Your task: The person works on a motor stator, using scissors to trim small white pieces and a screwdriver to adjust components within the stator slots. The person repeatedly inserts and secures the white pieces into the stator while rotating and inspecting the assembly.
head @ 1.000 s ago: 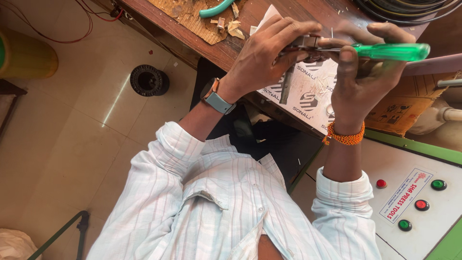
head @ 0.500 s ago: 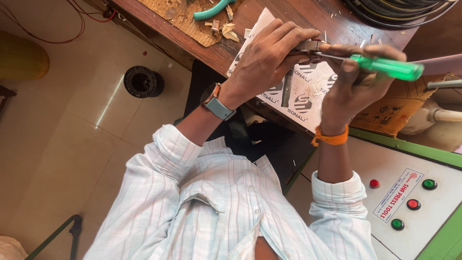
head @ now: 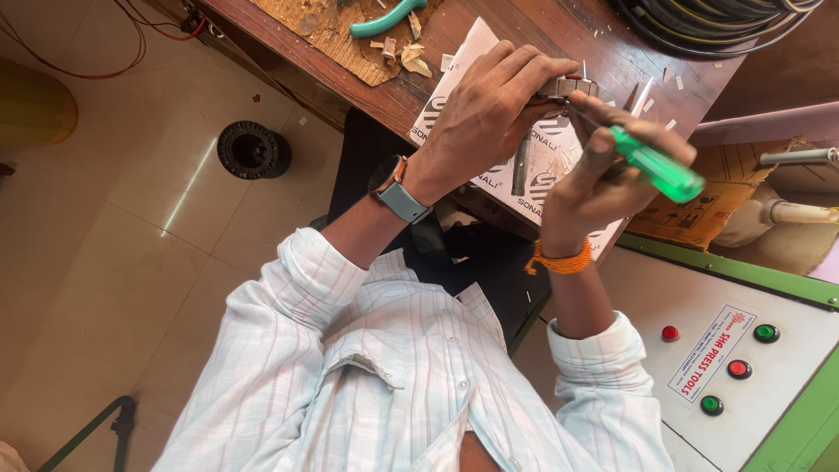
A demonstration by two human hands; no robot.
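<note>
The left hand (head: 489, 118) is pinching a small metal part (head: 566, 86) — stiff, light, likely slippery — while the right hand (head: 603, 179) is gripping a green-handled screwdriver (head: 655, 164) by its handle.

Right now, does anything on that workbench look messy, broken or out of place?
Mostly litter. Torn wood chips and scraps lie strewn on the wooden bench beside teal-handled pliers, and small pale offcuts are scattered near the hands. Otherwise the left hand grips a small metal part, and the right hand holds a green-handled screwdriver.

Hands (head: 542, 131) over paper sheet (head: 454, 87) on bench (head: 577, 44); control panel (head: 743, 367) right.
</note>
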